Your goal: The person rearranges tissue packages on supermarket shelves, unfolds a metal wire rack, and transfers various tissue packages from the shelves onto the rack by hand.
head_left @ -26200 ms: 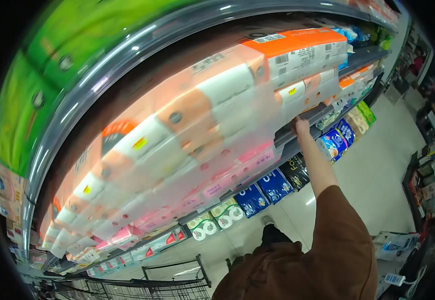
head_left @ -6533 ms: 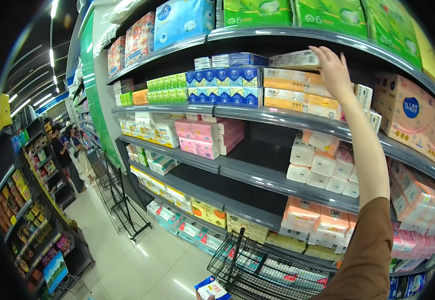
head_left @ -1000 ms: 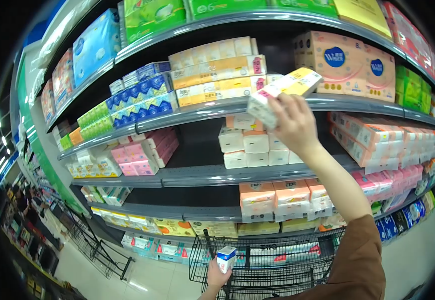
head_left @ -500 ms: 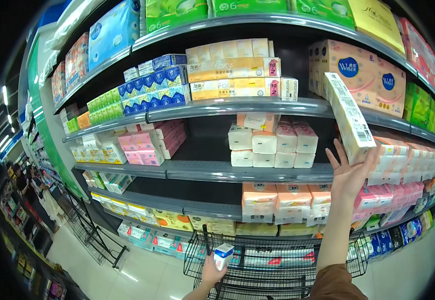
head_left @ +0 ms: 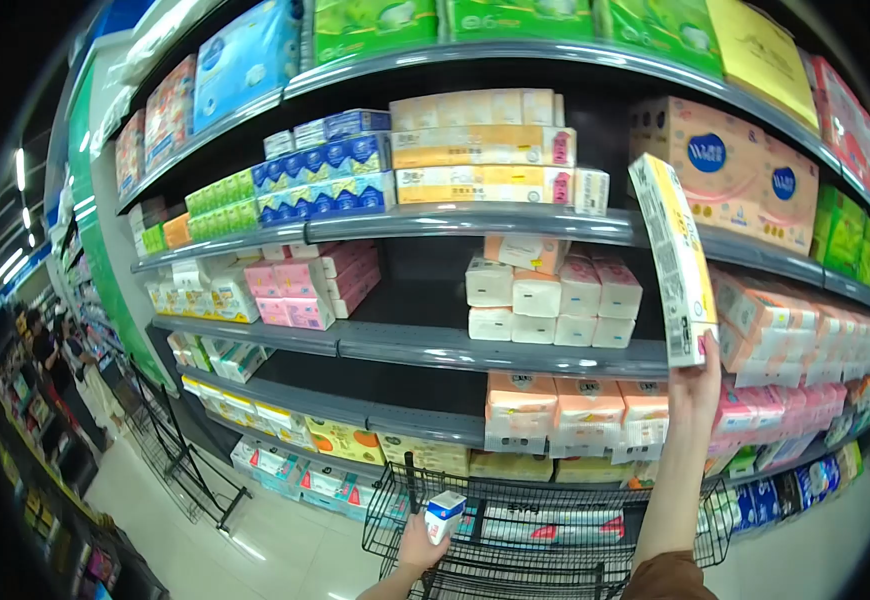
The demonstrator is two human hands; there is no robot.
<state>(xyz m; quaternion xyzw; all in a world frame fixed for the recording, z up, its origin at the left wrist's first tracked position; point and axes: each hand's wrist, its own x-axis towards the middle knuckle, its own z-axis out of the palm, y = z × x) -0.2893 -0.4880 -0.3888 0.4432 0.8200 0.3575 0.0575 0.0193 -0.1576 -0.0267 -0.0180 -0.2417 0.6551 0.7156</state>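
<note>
I have the long yellow-and-white pack (head_left: pixel 677 265) held up on my remote feed, nearly upright in front of the shelf edge (head_left: pixel 515 226); its long axis rises from the right hand (head_left: pixel 695 388) and tips leftward at the top; that hand grips the bottom end, some fingers hidden behind it, so the right is much the nearer; the left hand (head_left: pixel 419 550) sits lower and well apart, curled around a small white-and-blue pack (head_left: pixel 445 516) by the wire cart (head_left: pixel 545 556); whether it touches the cart, I cannot tell.
</note>
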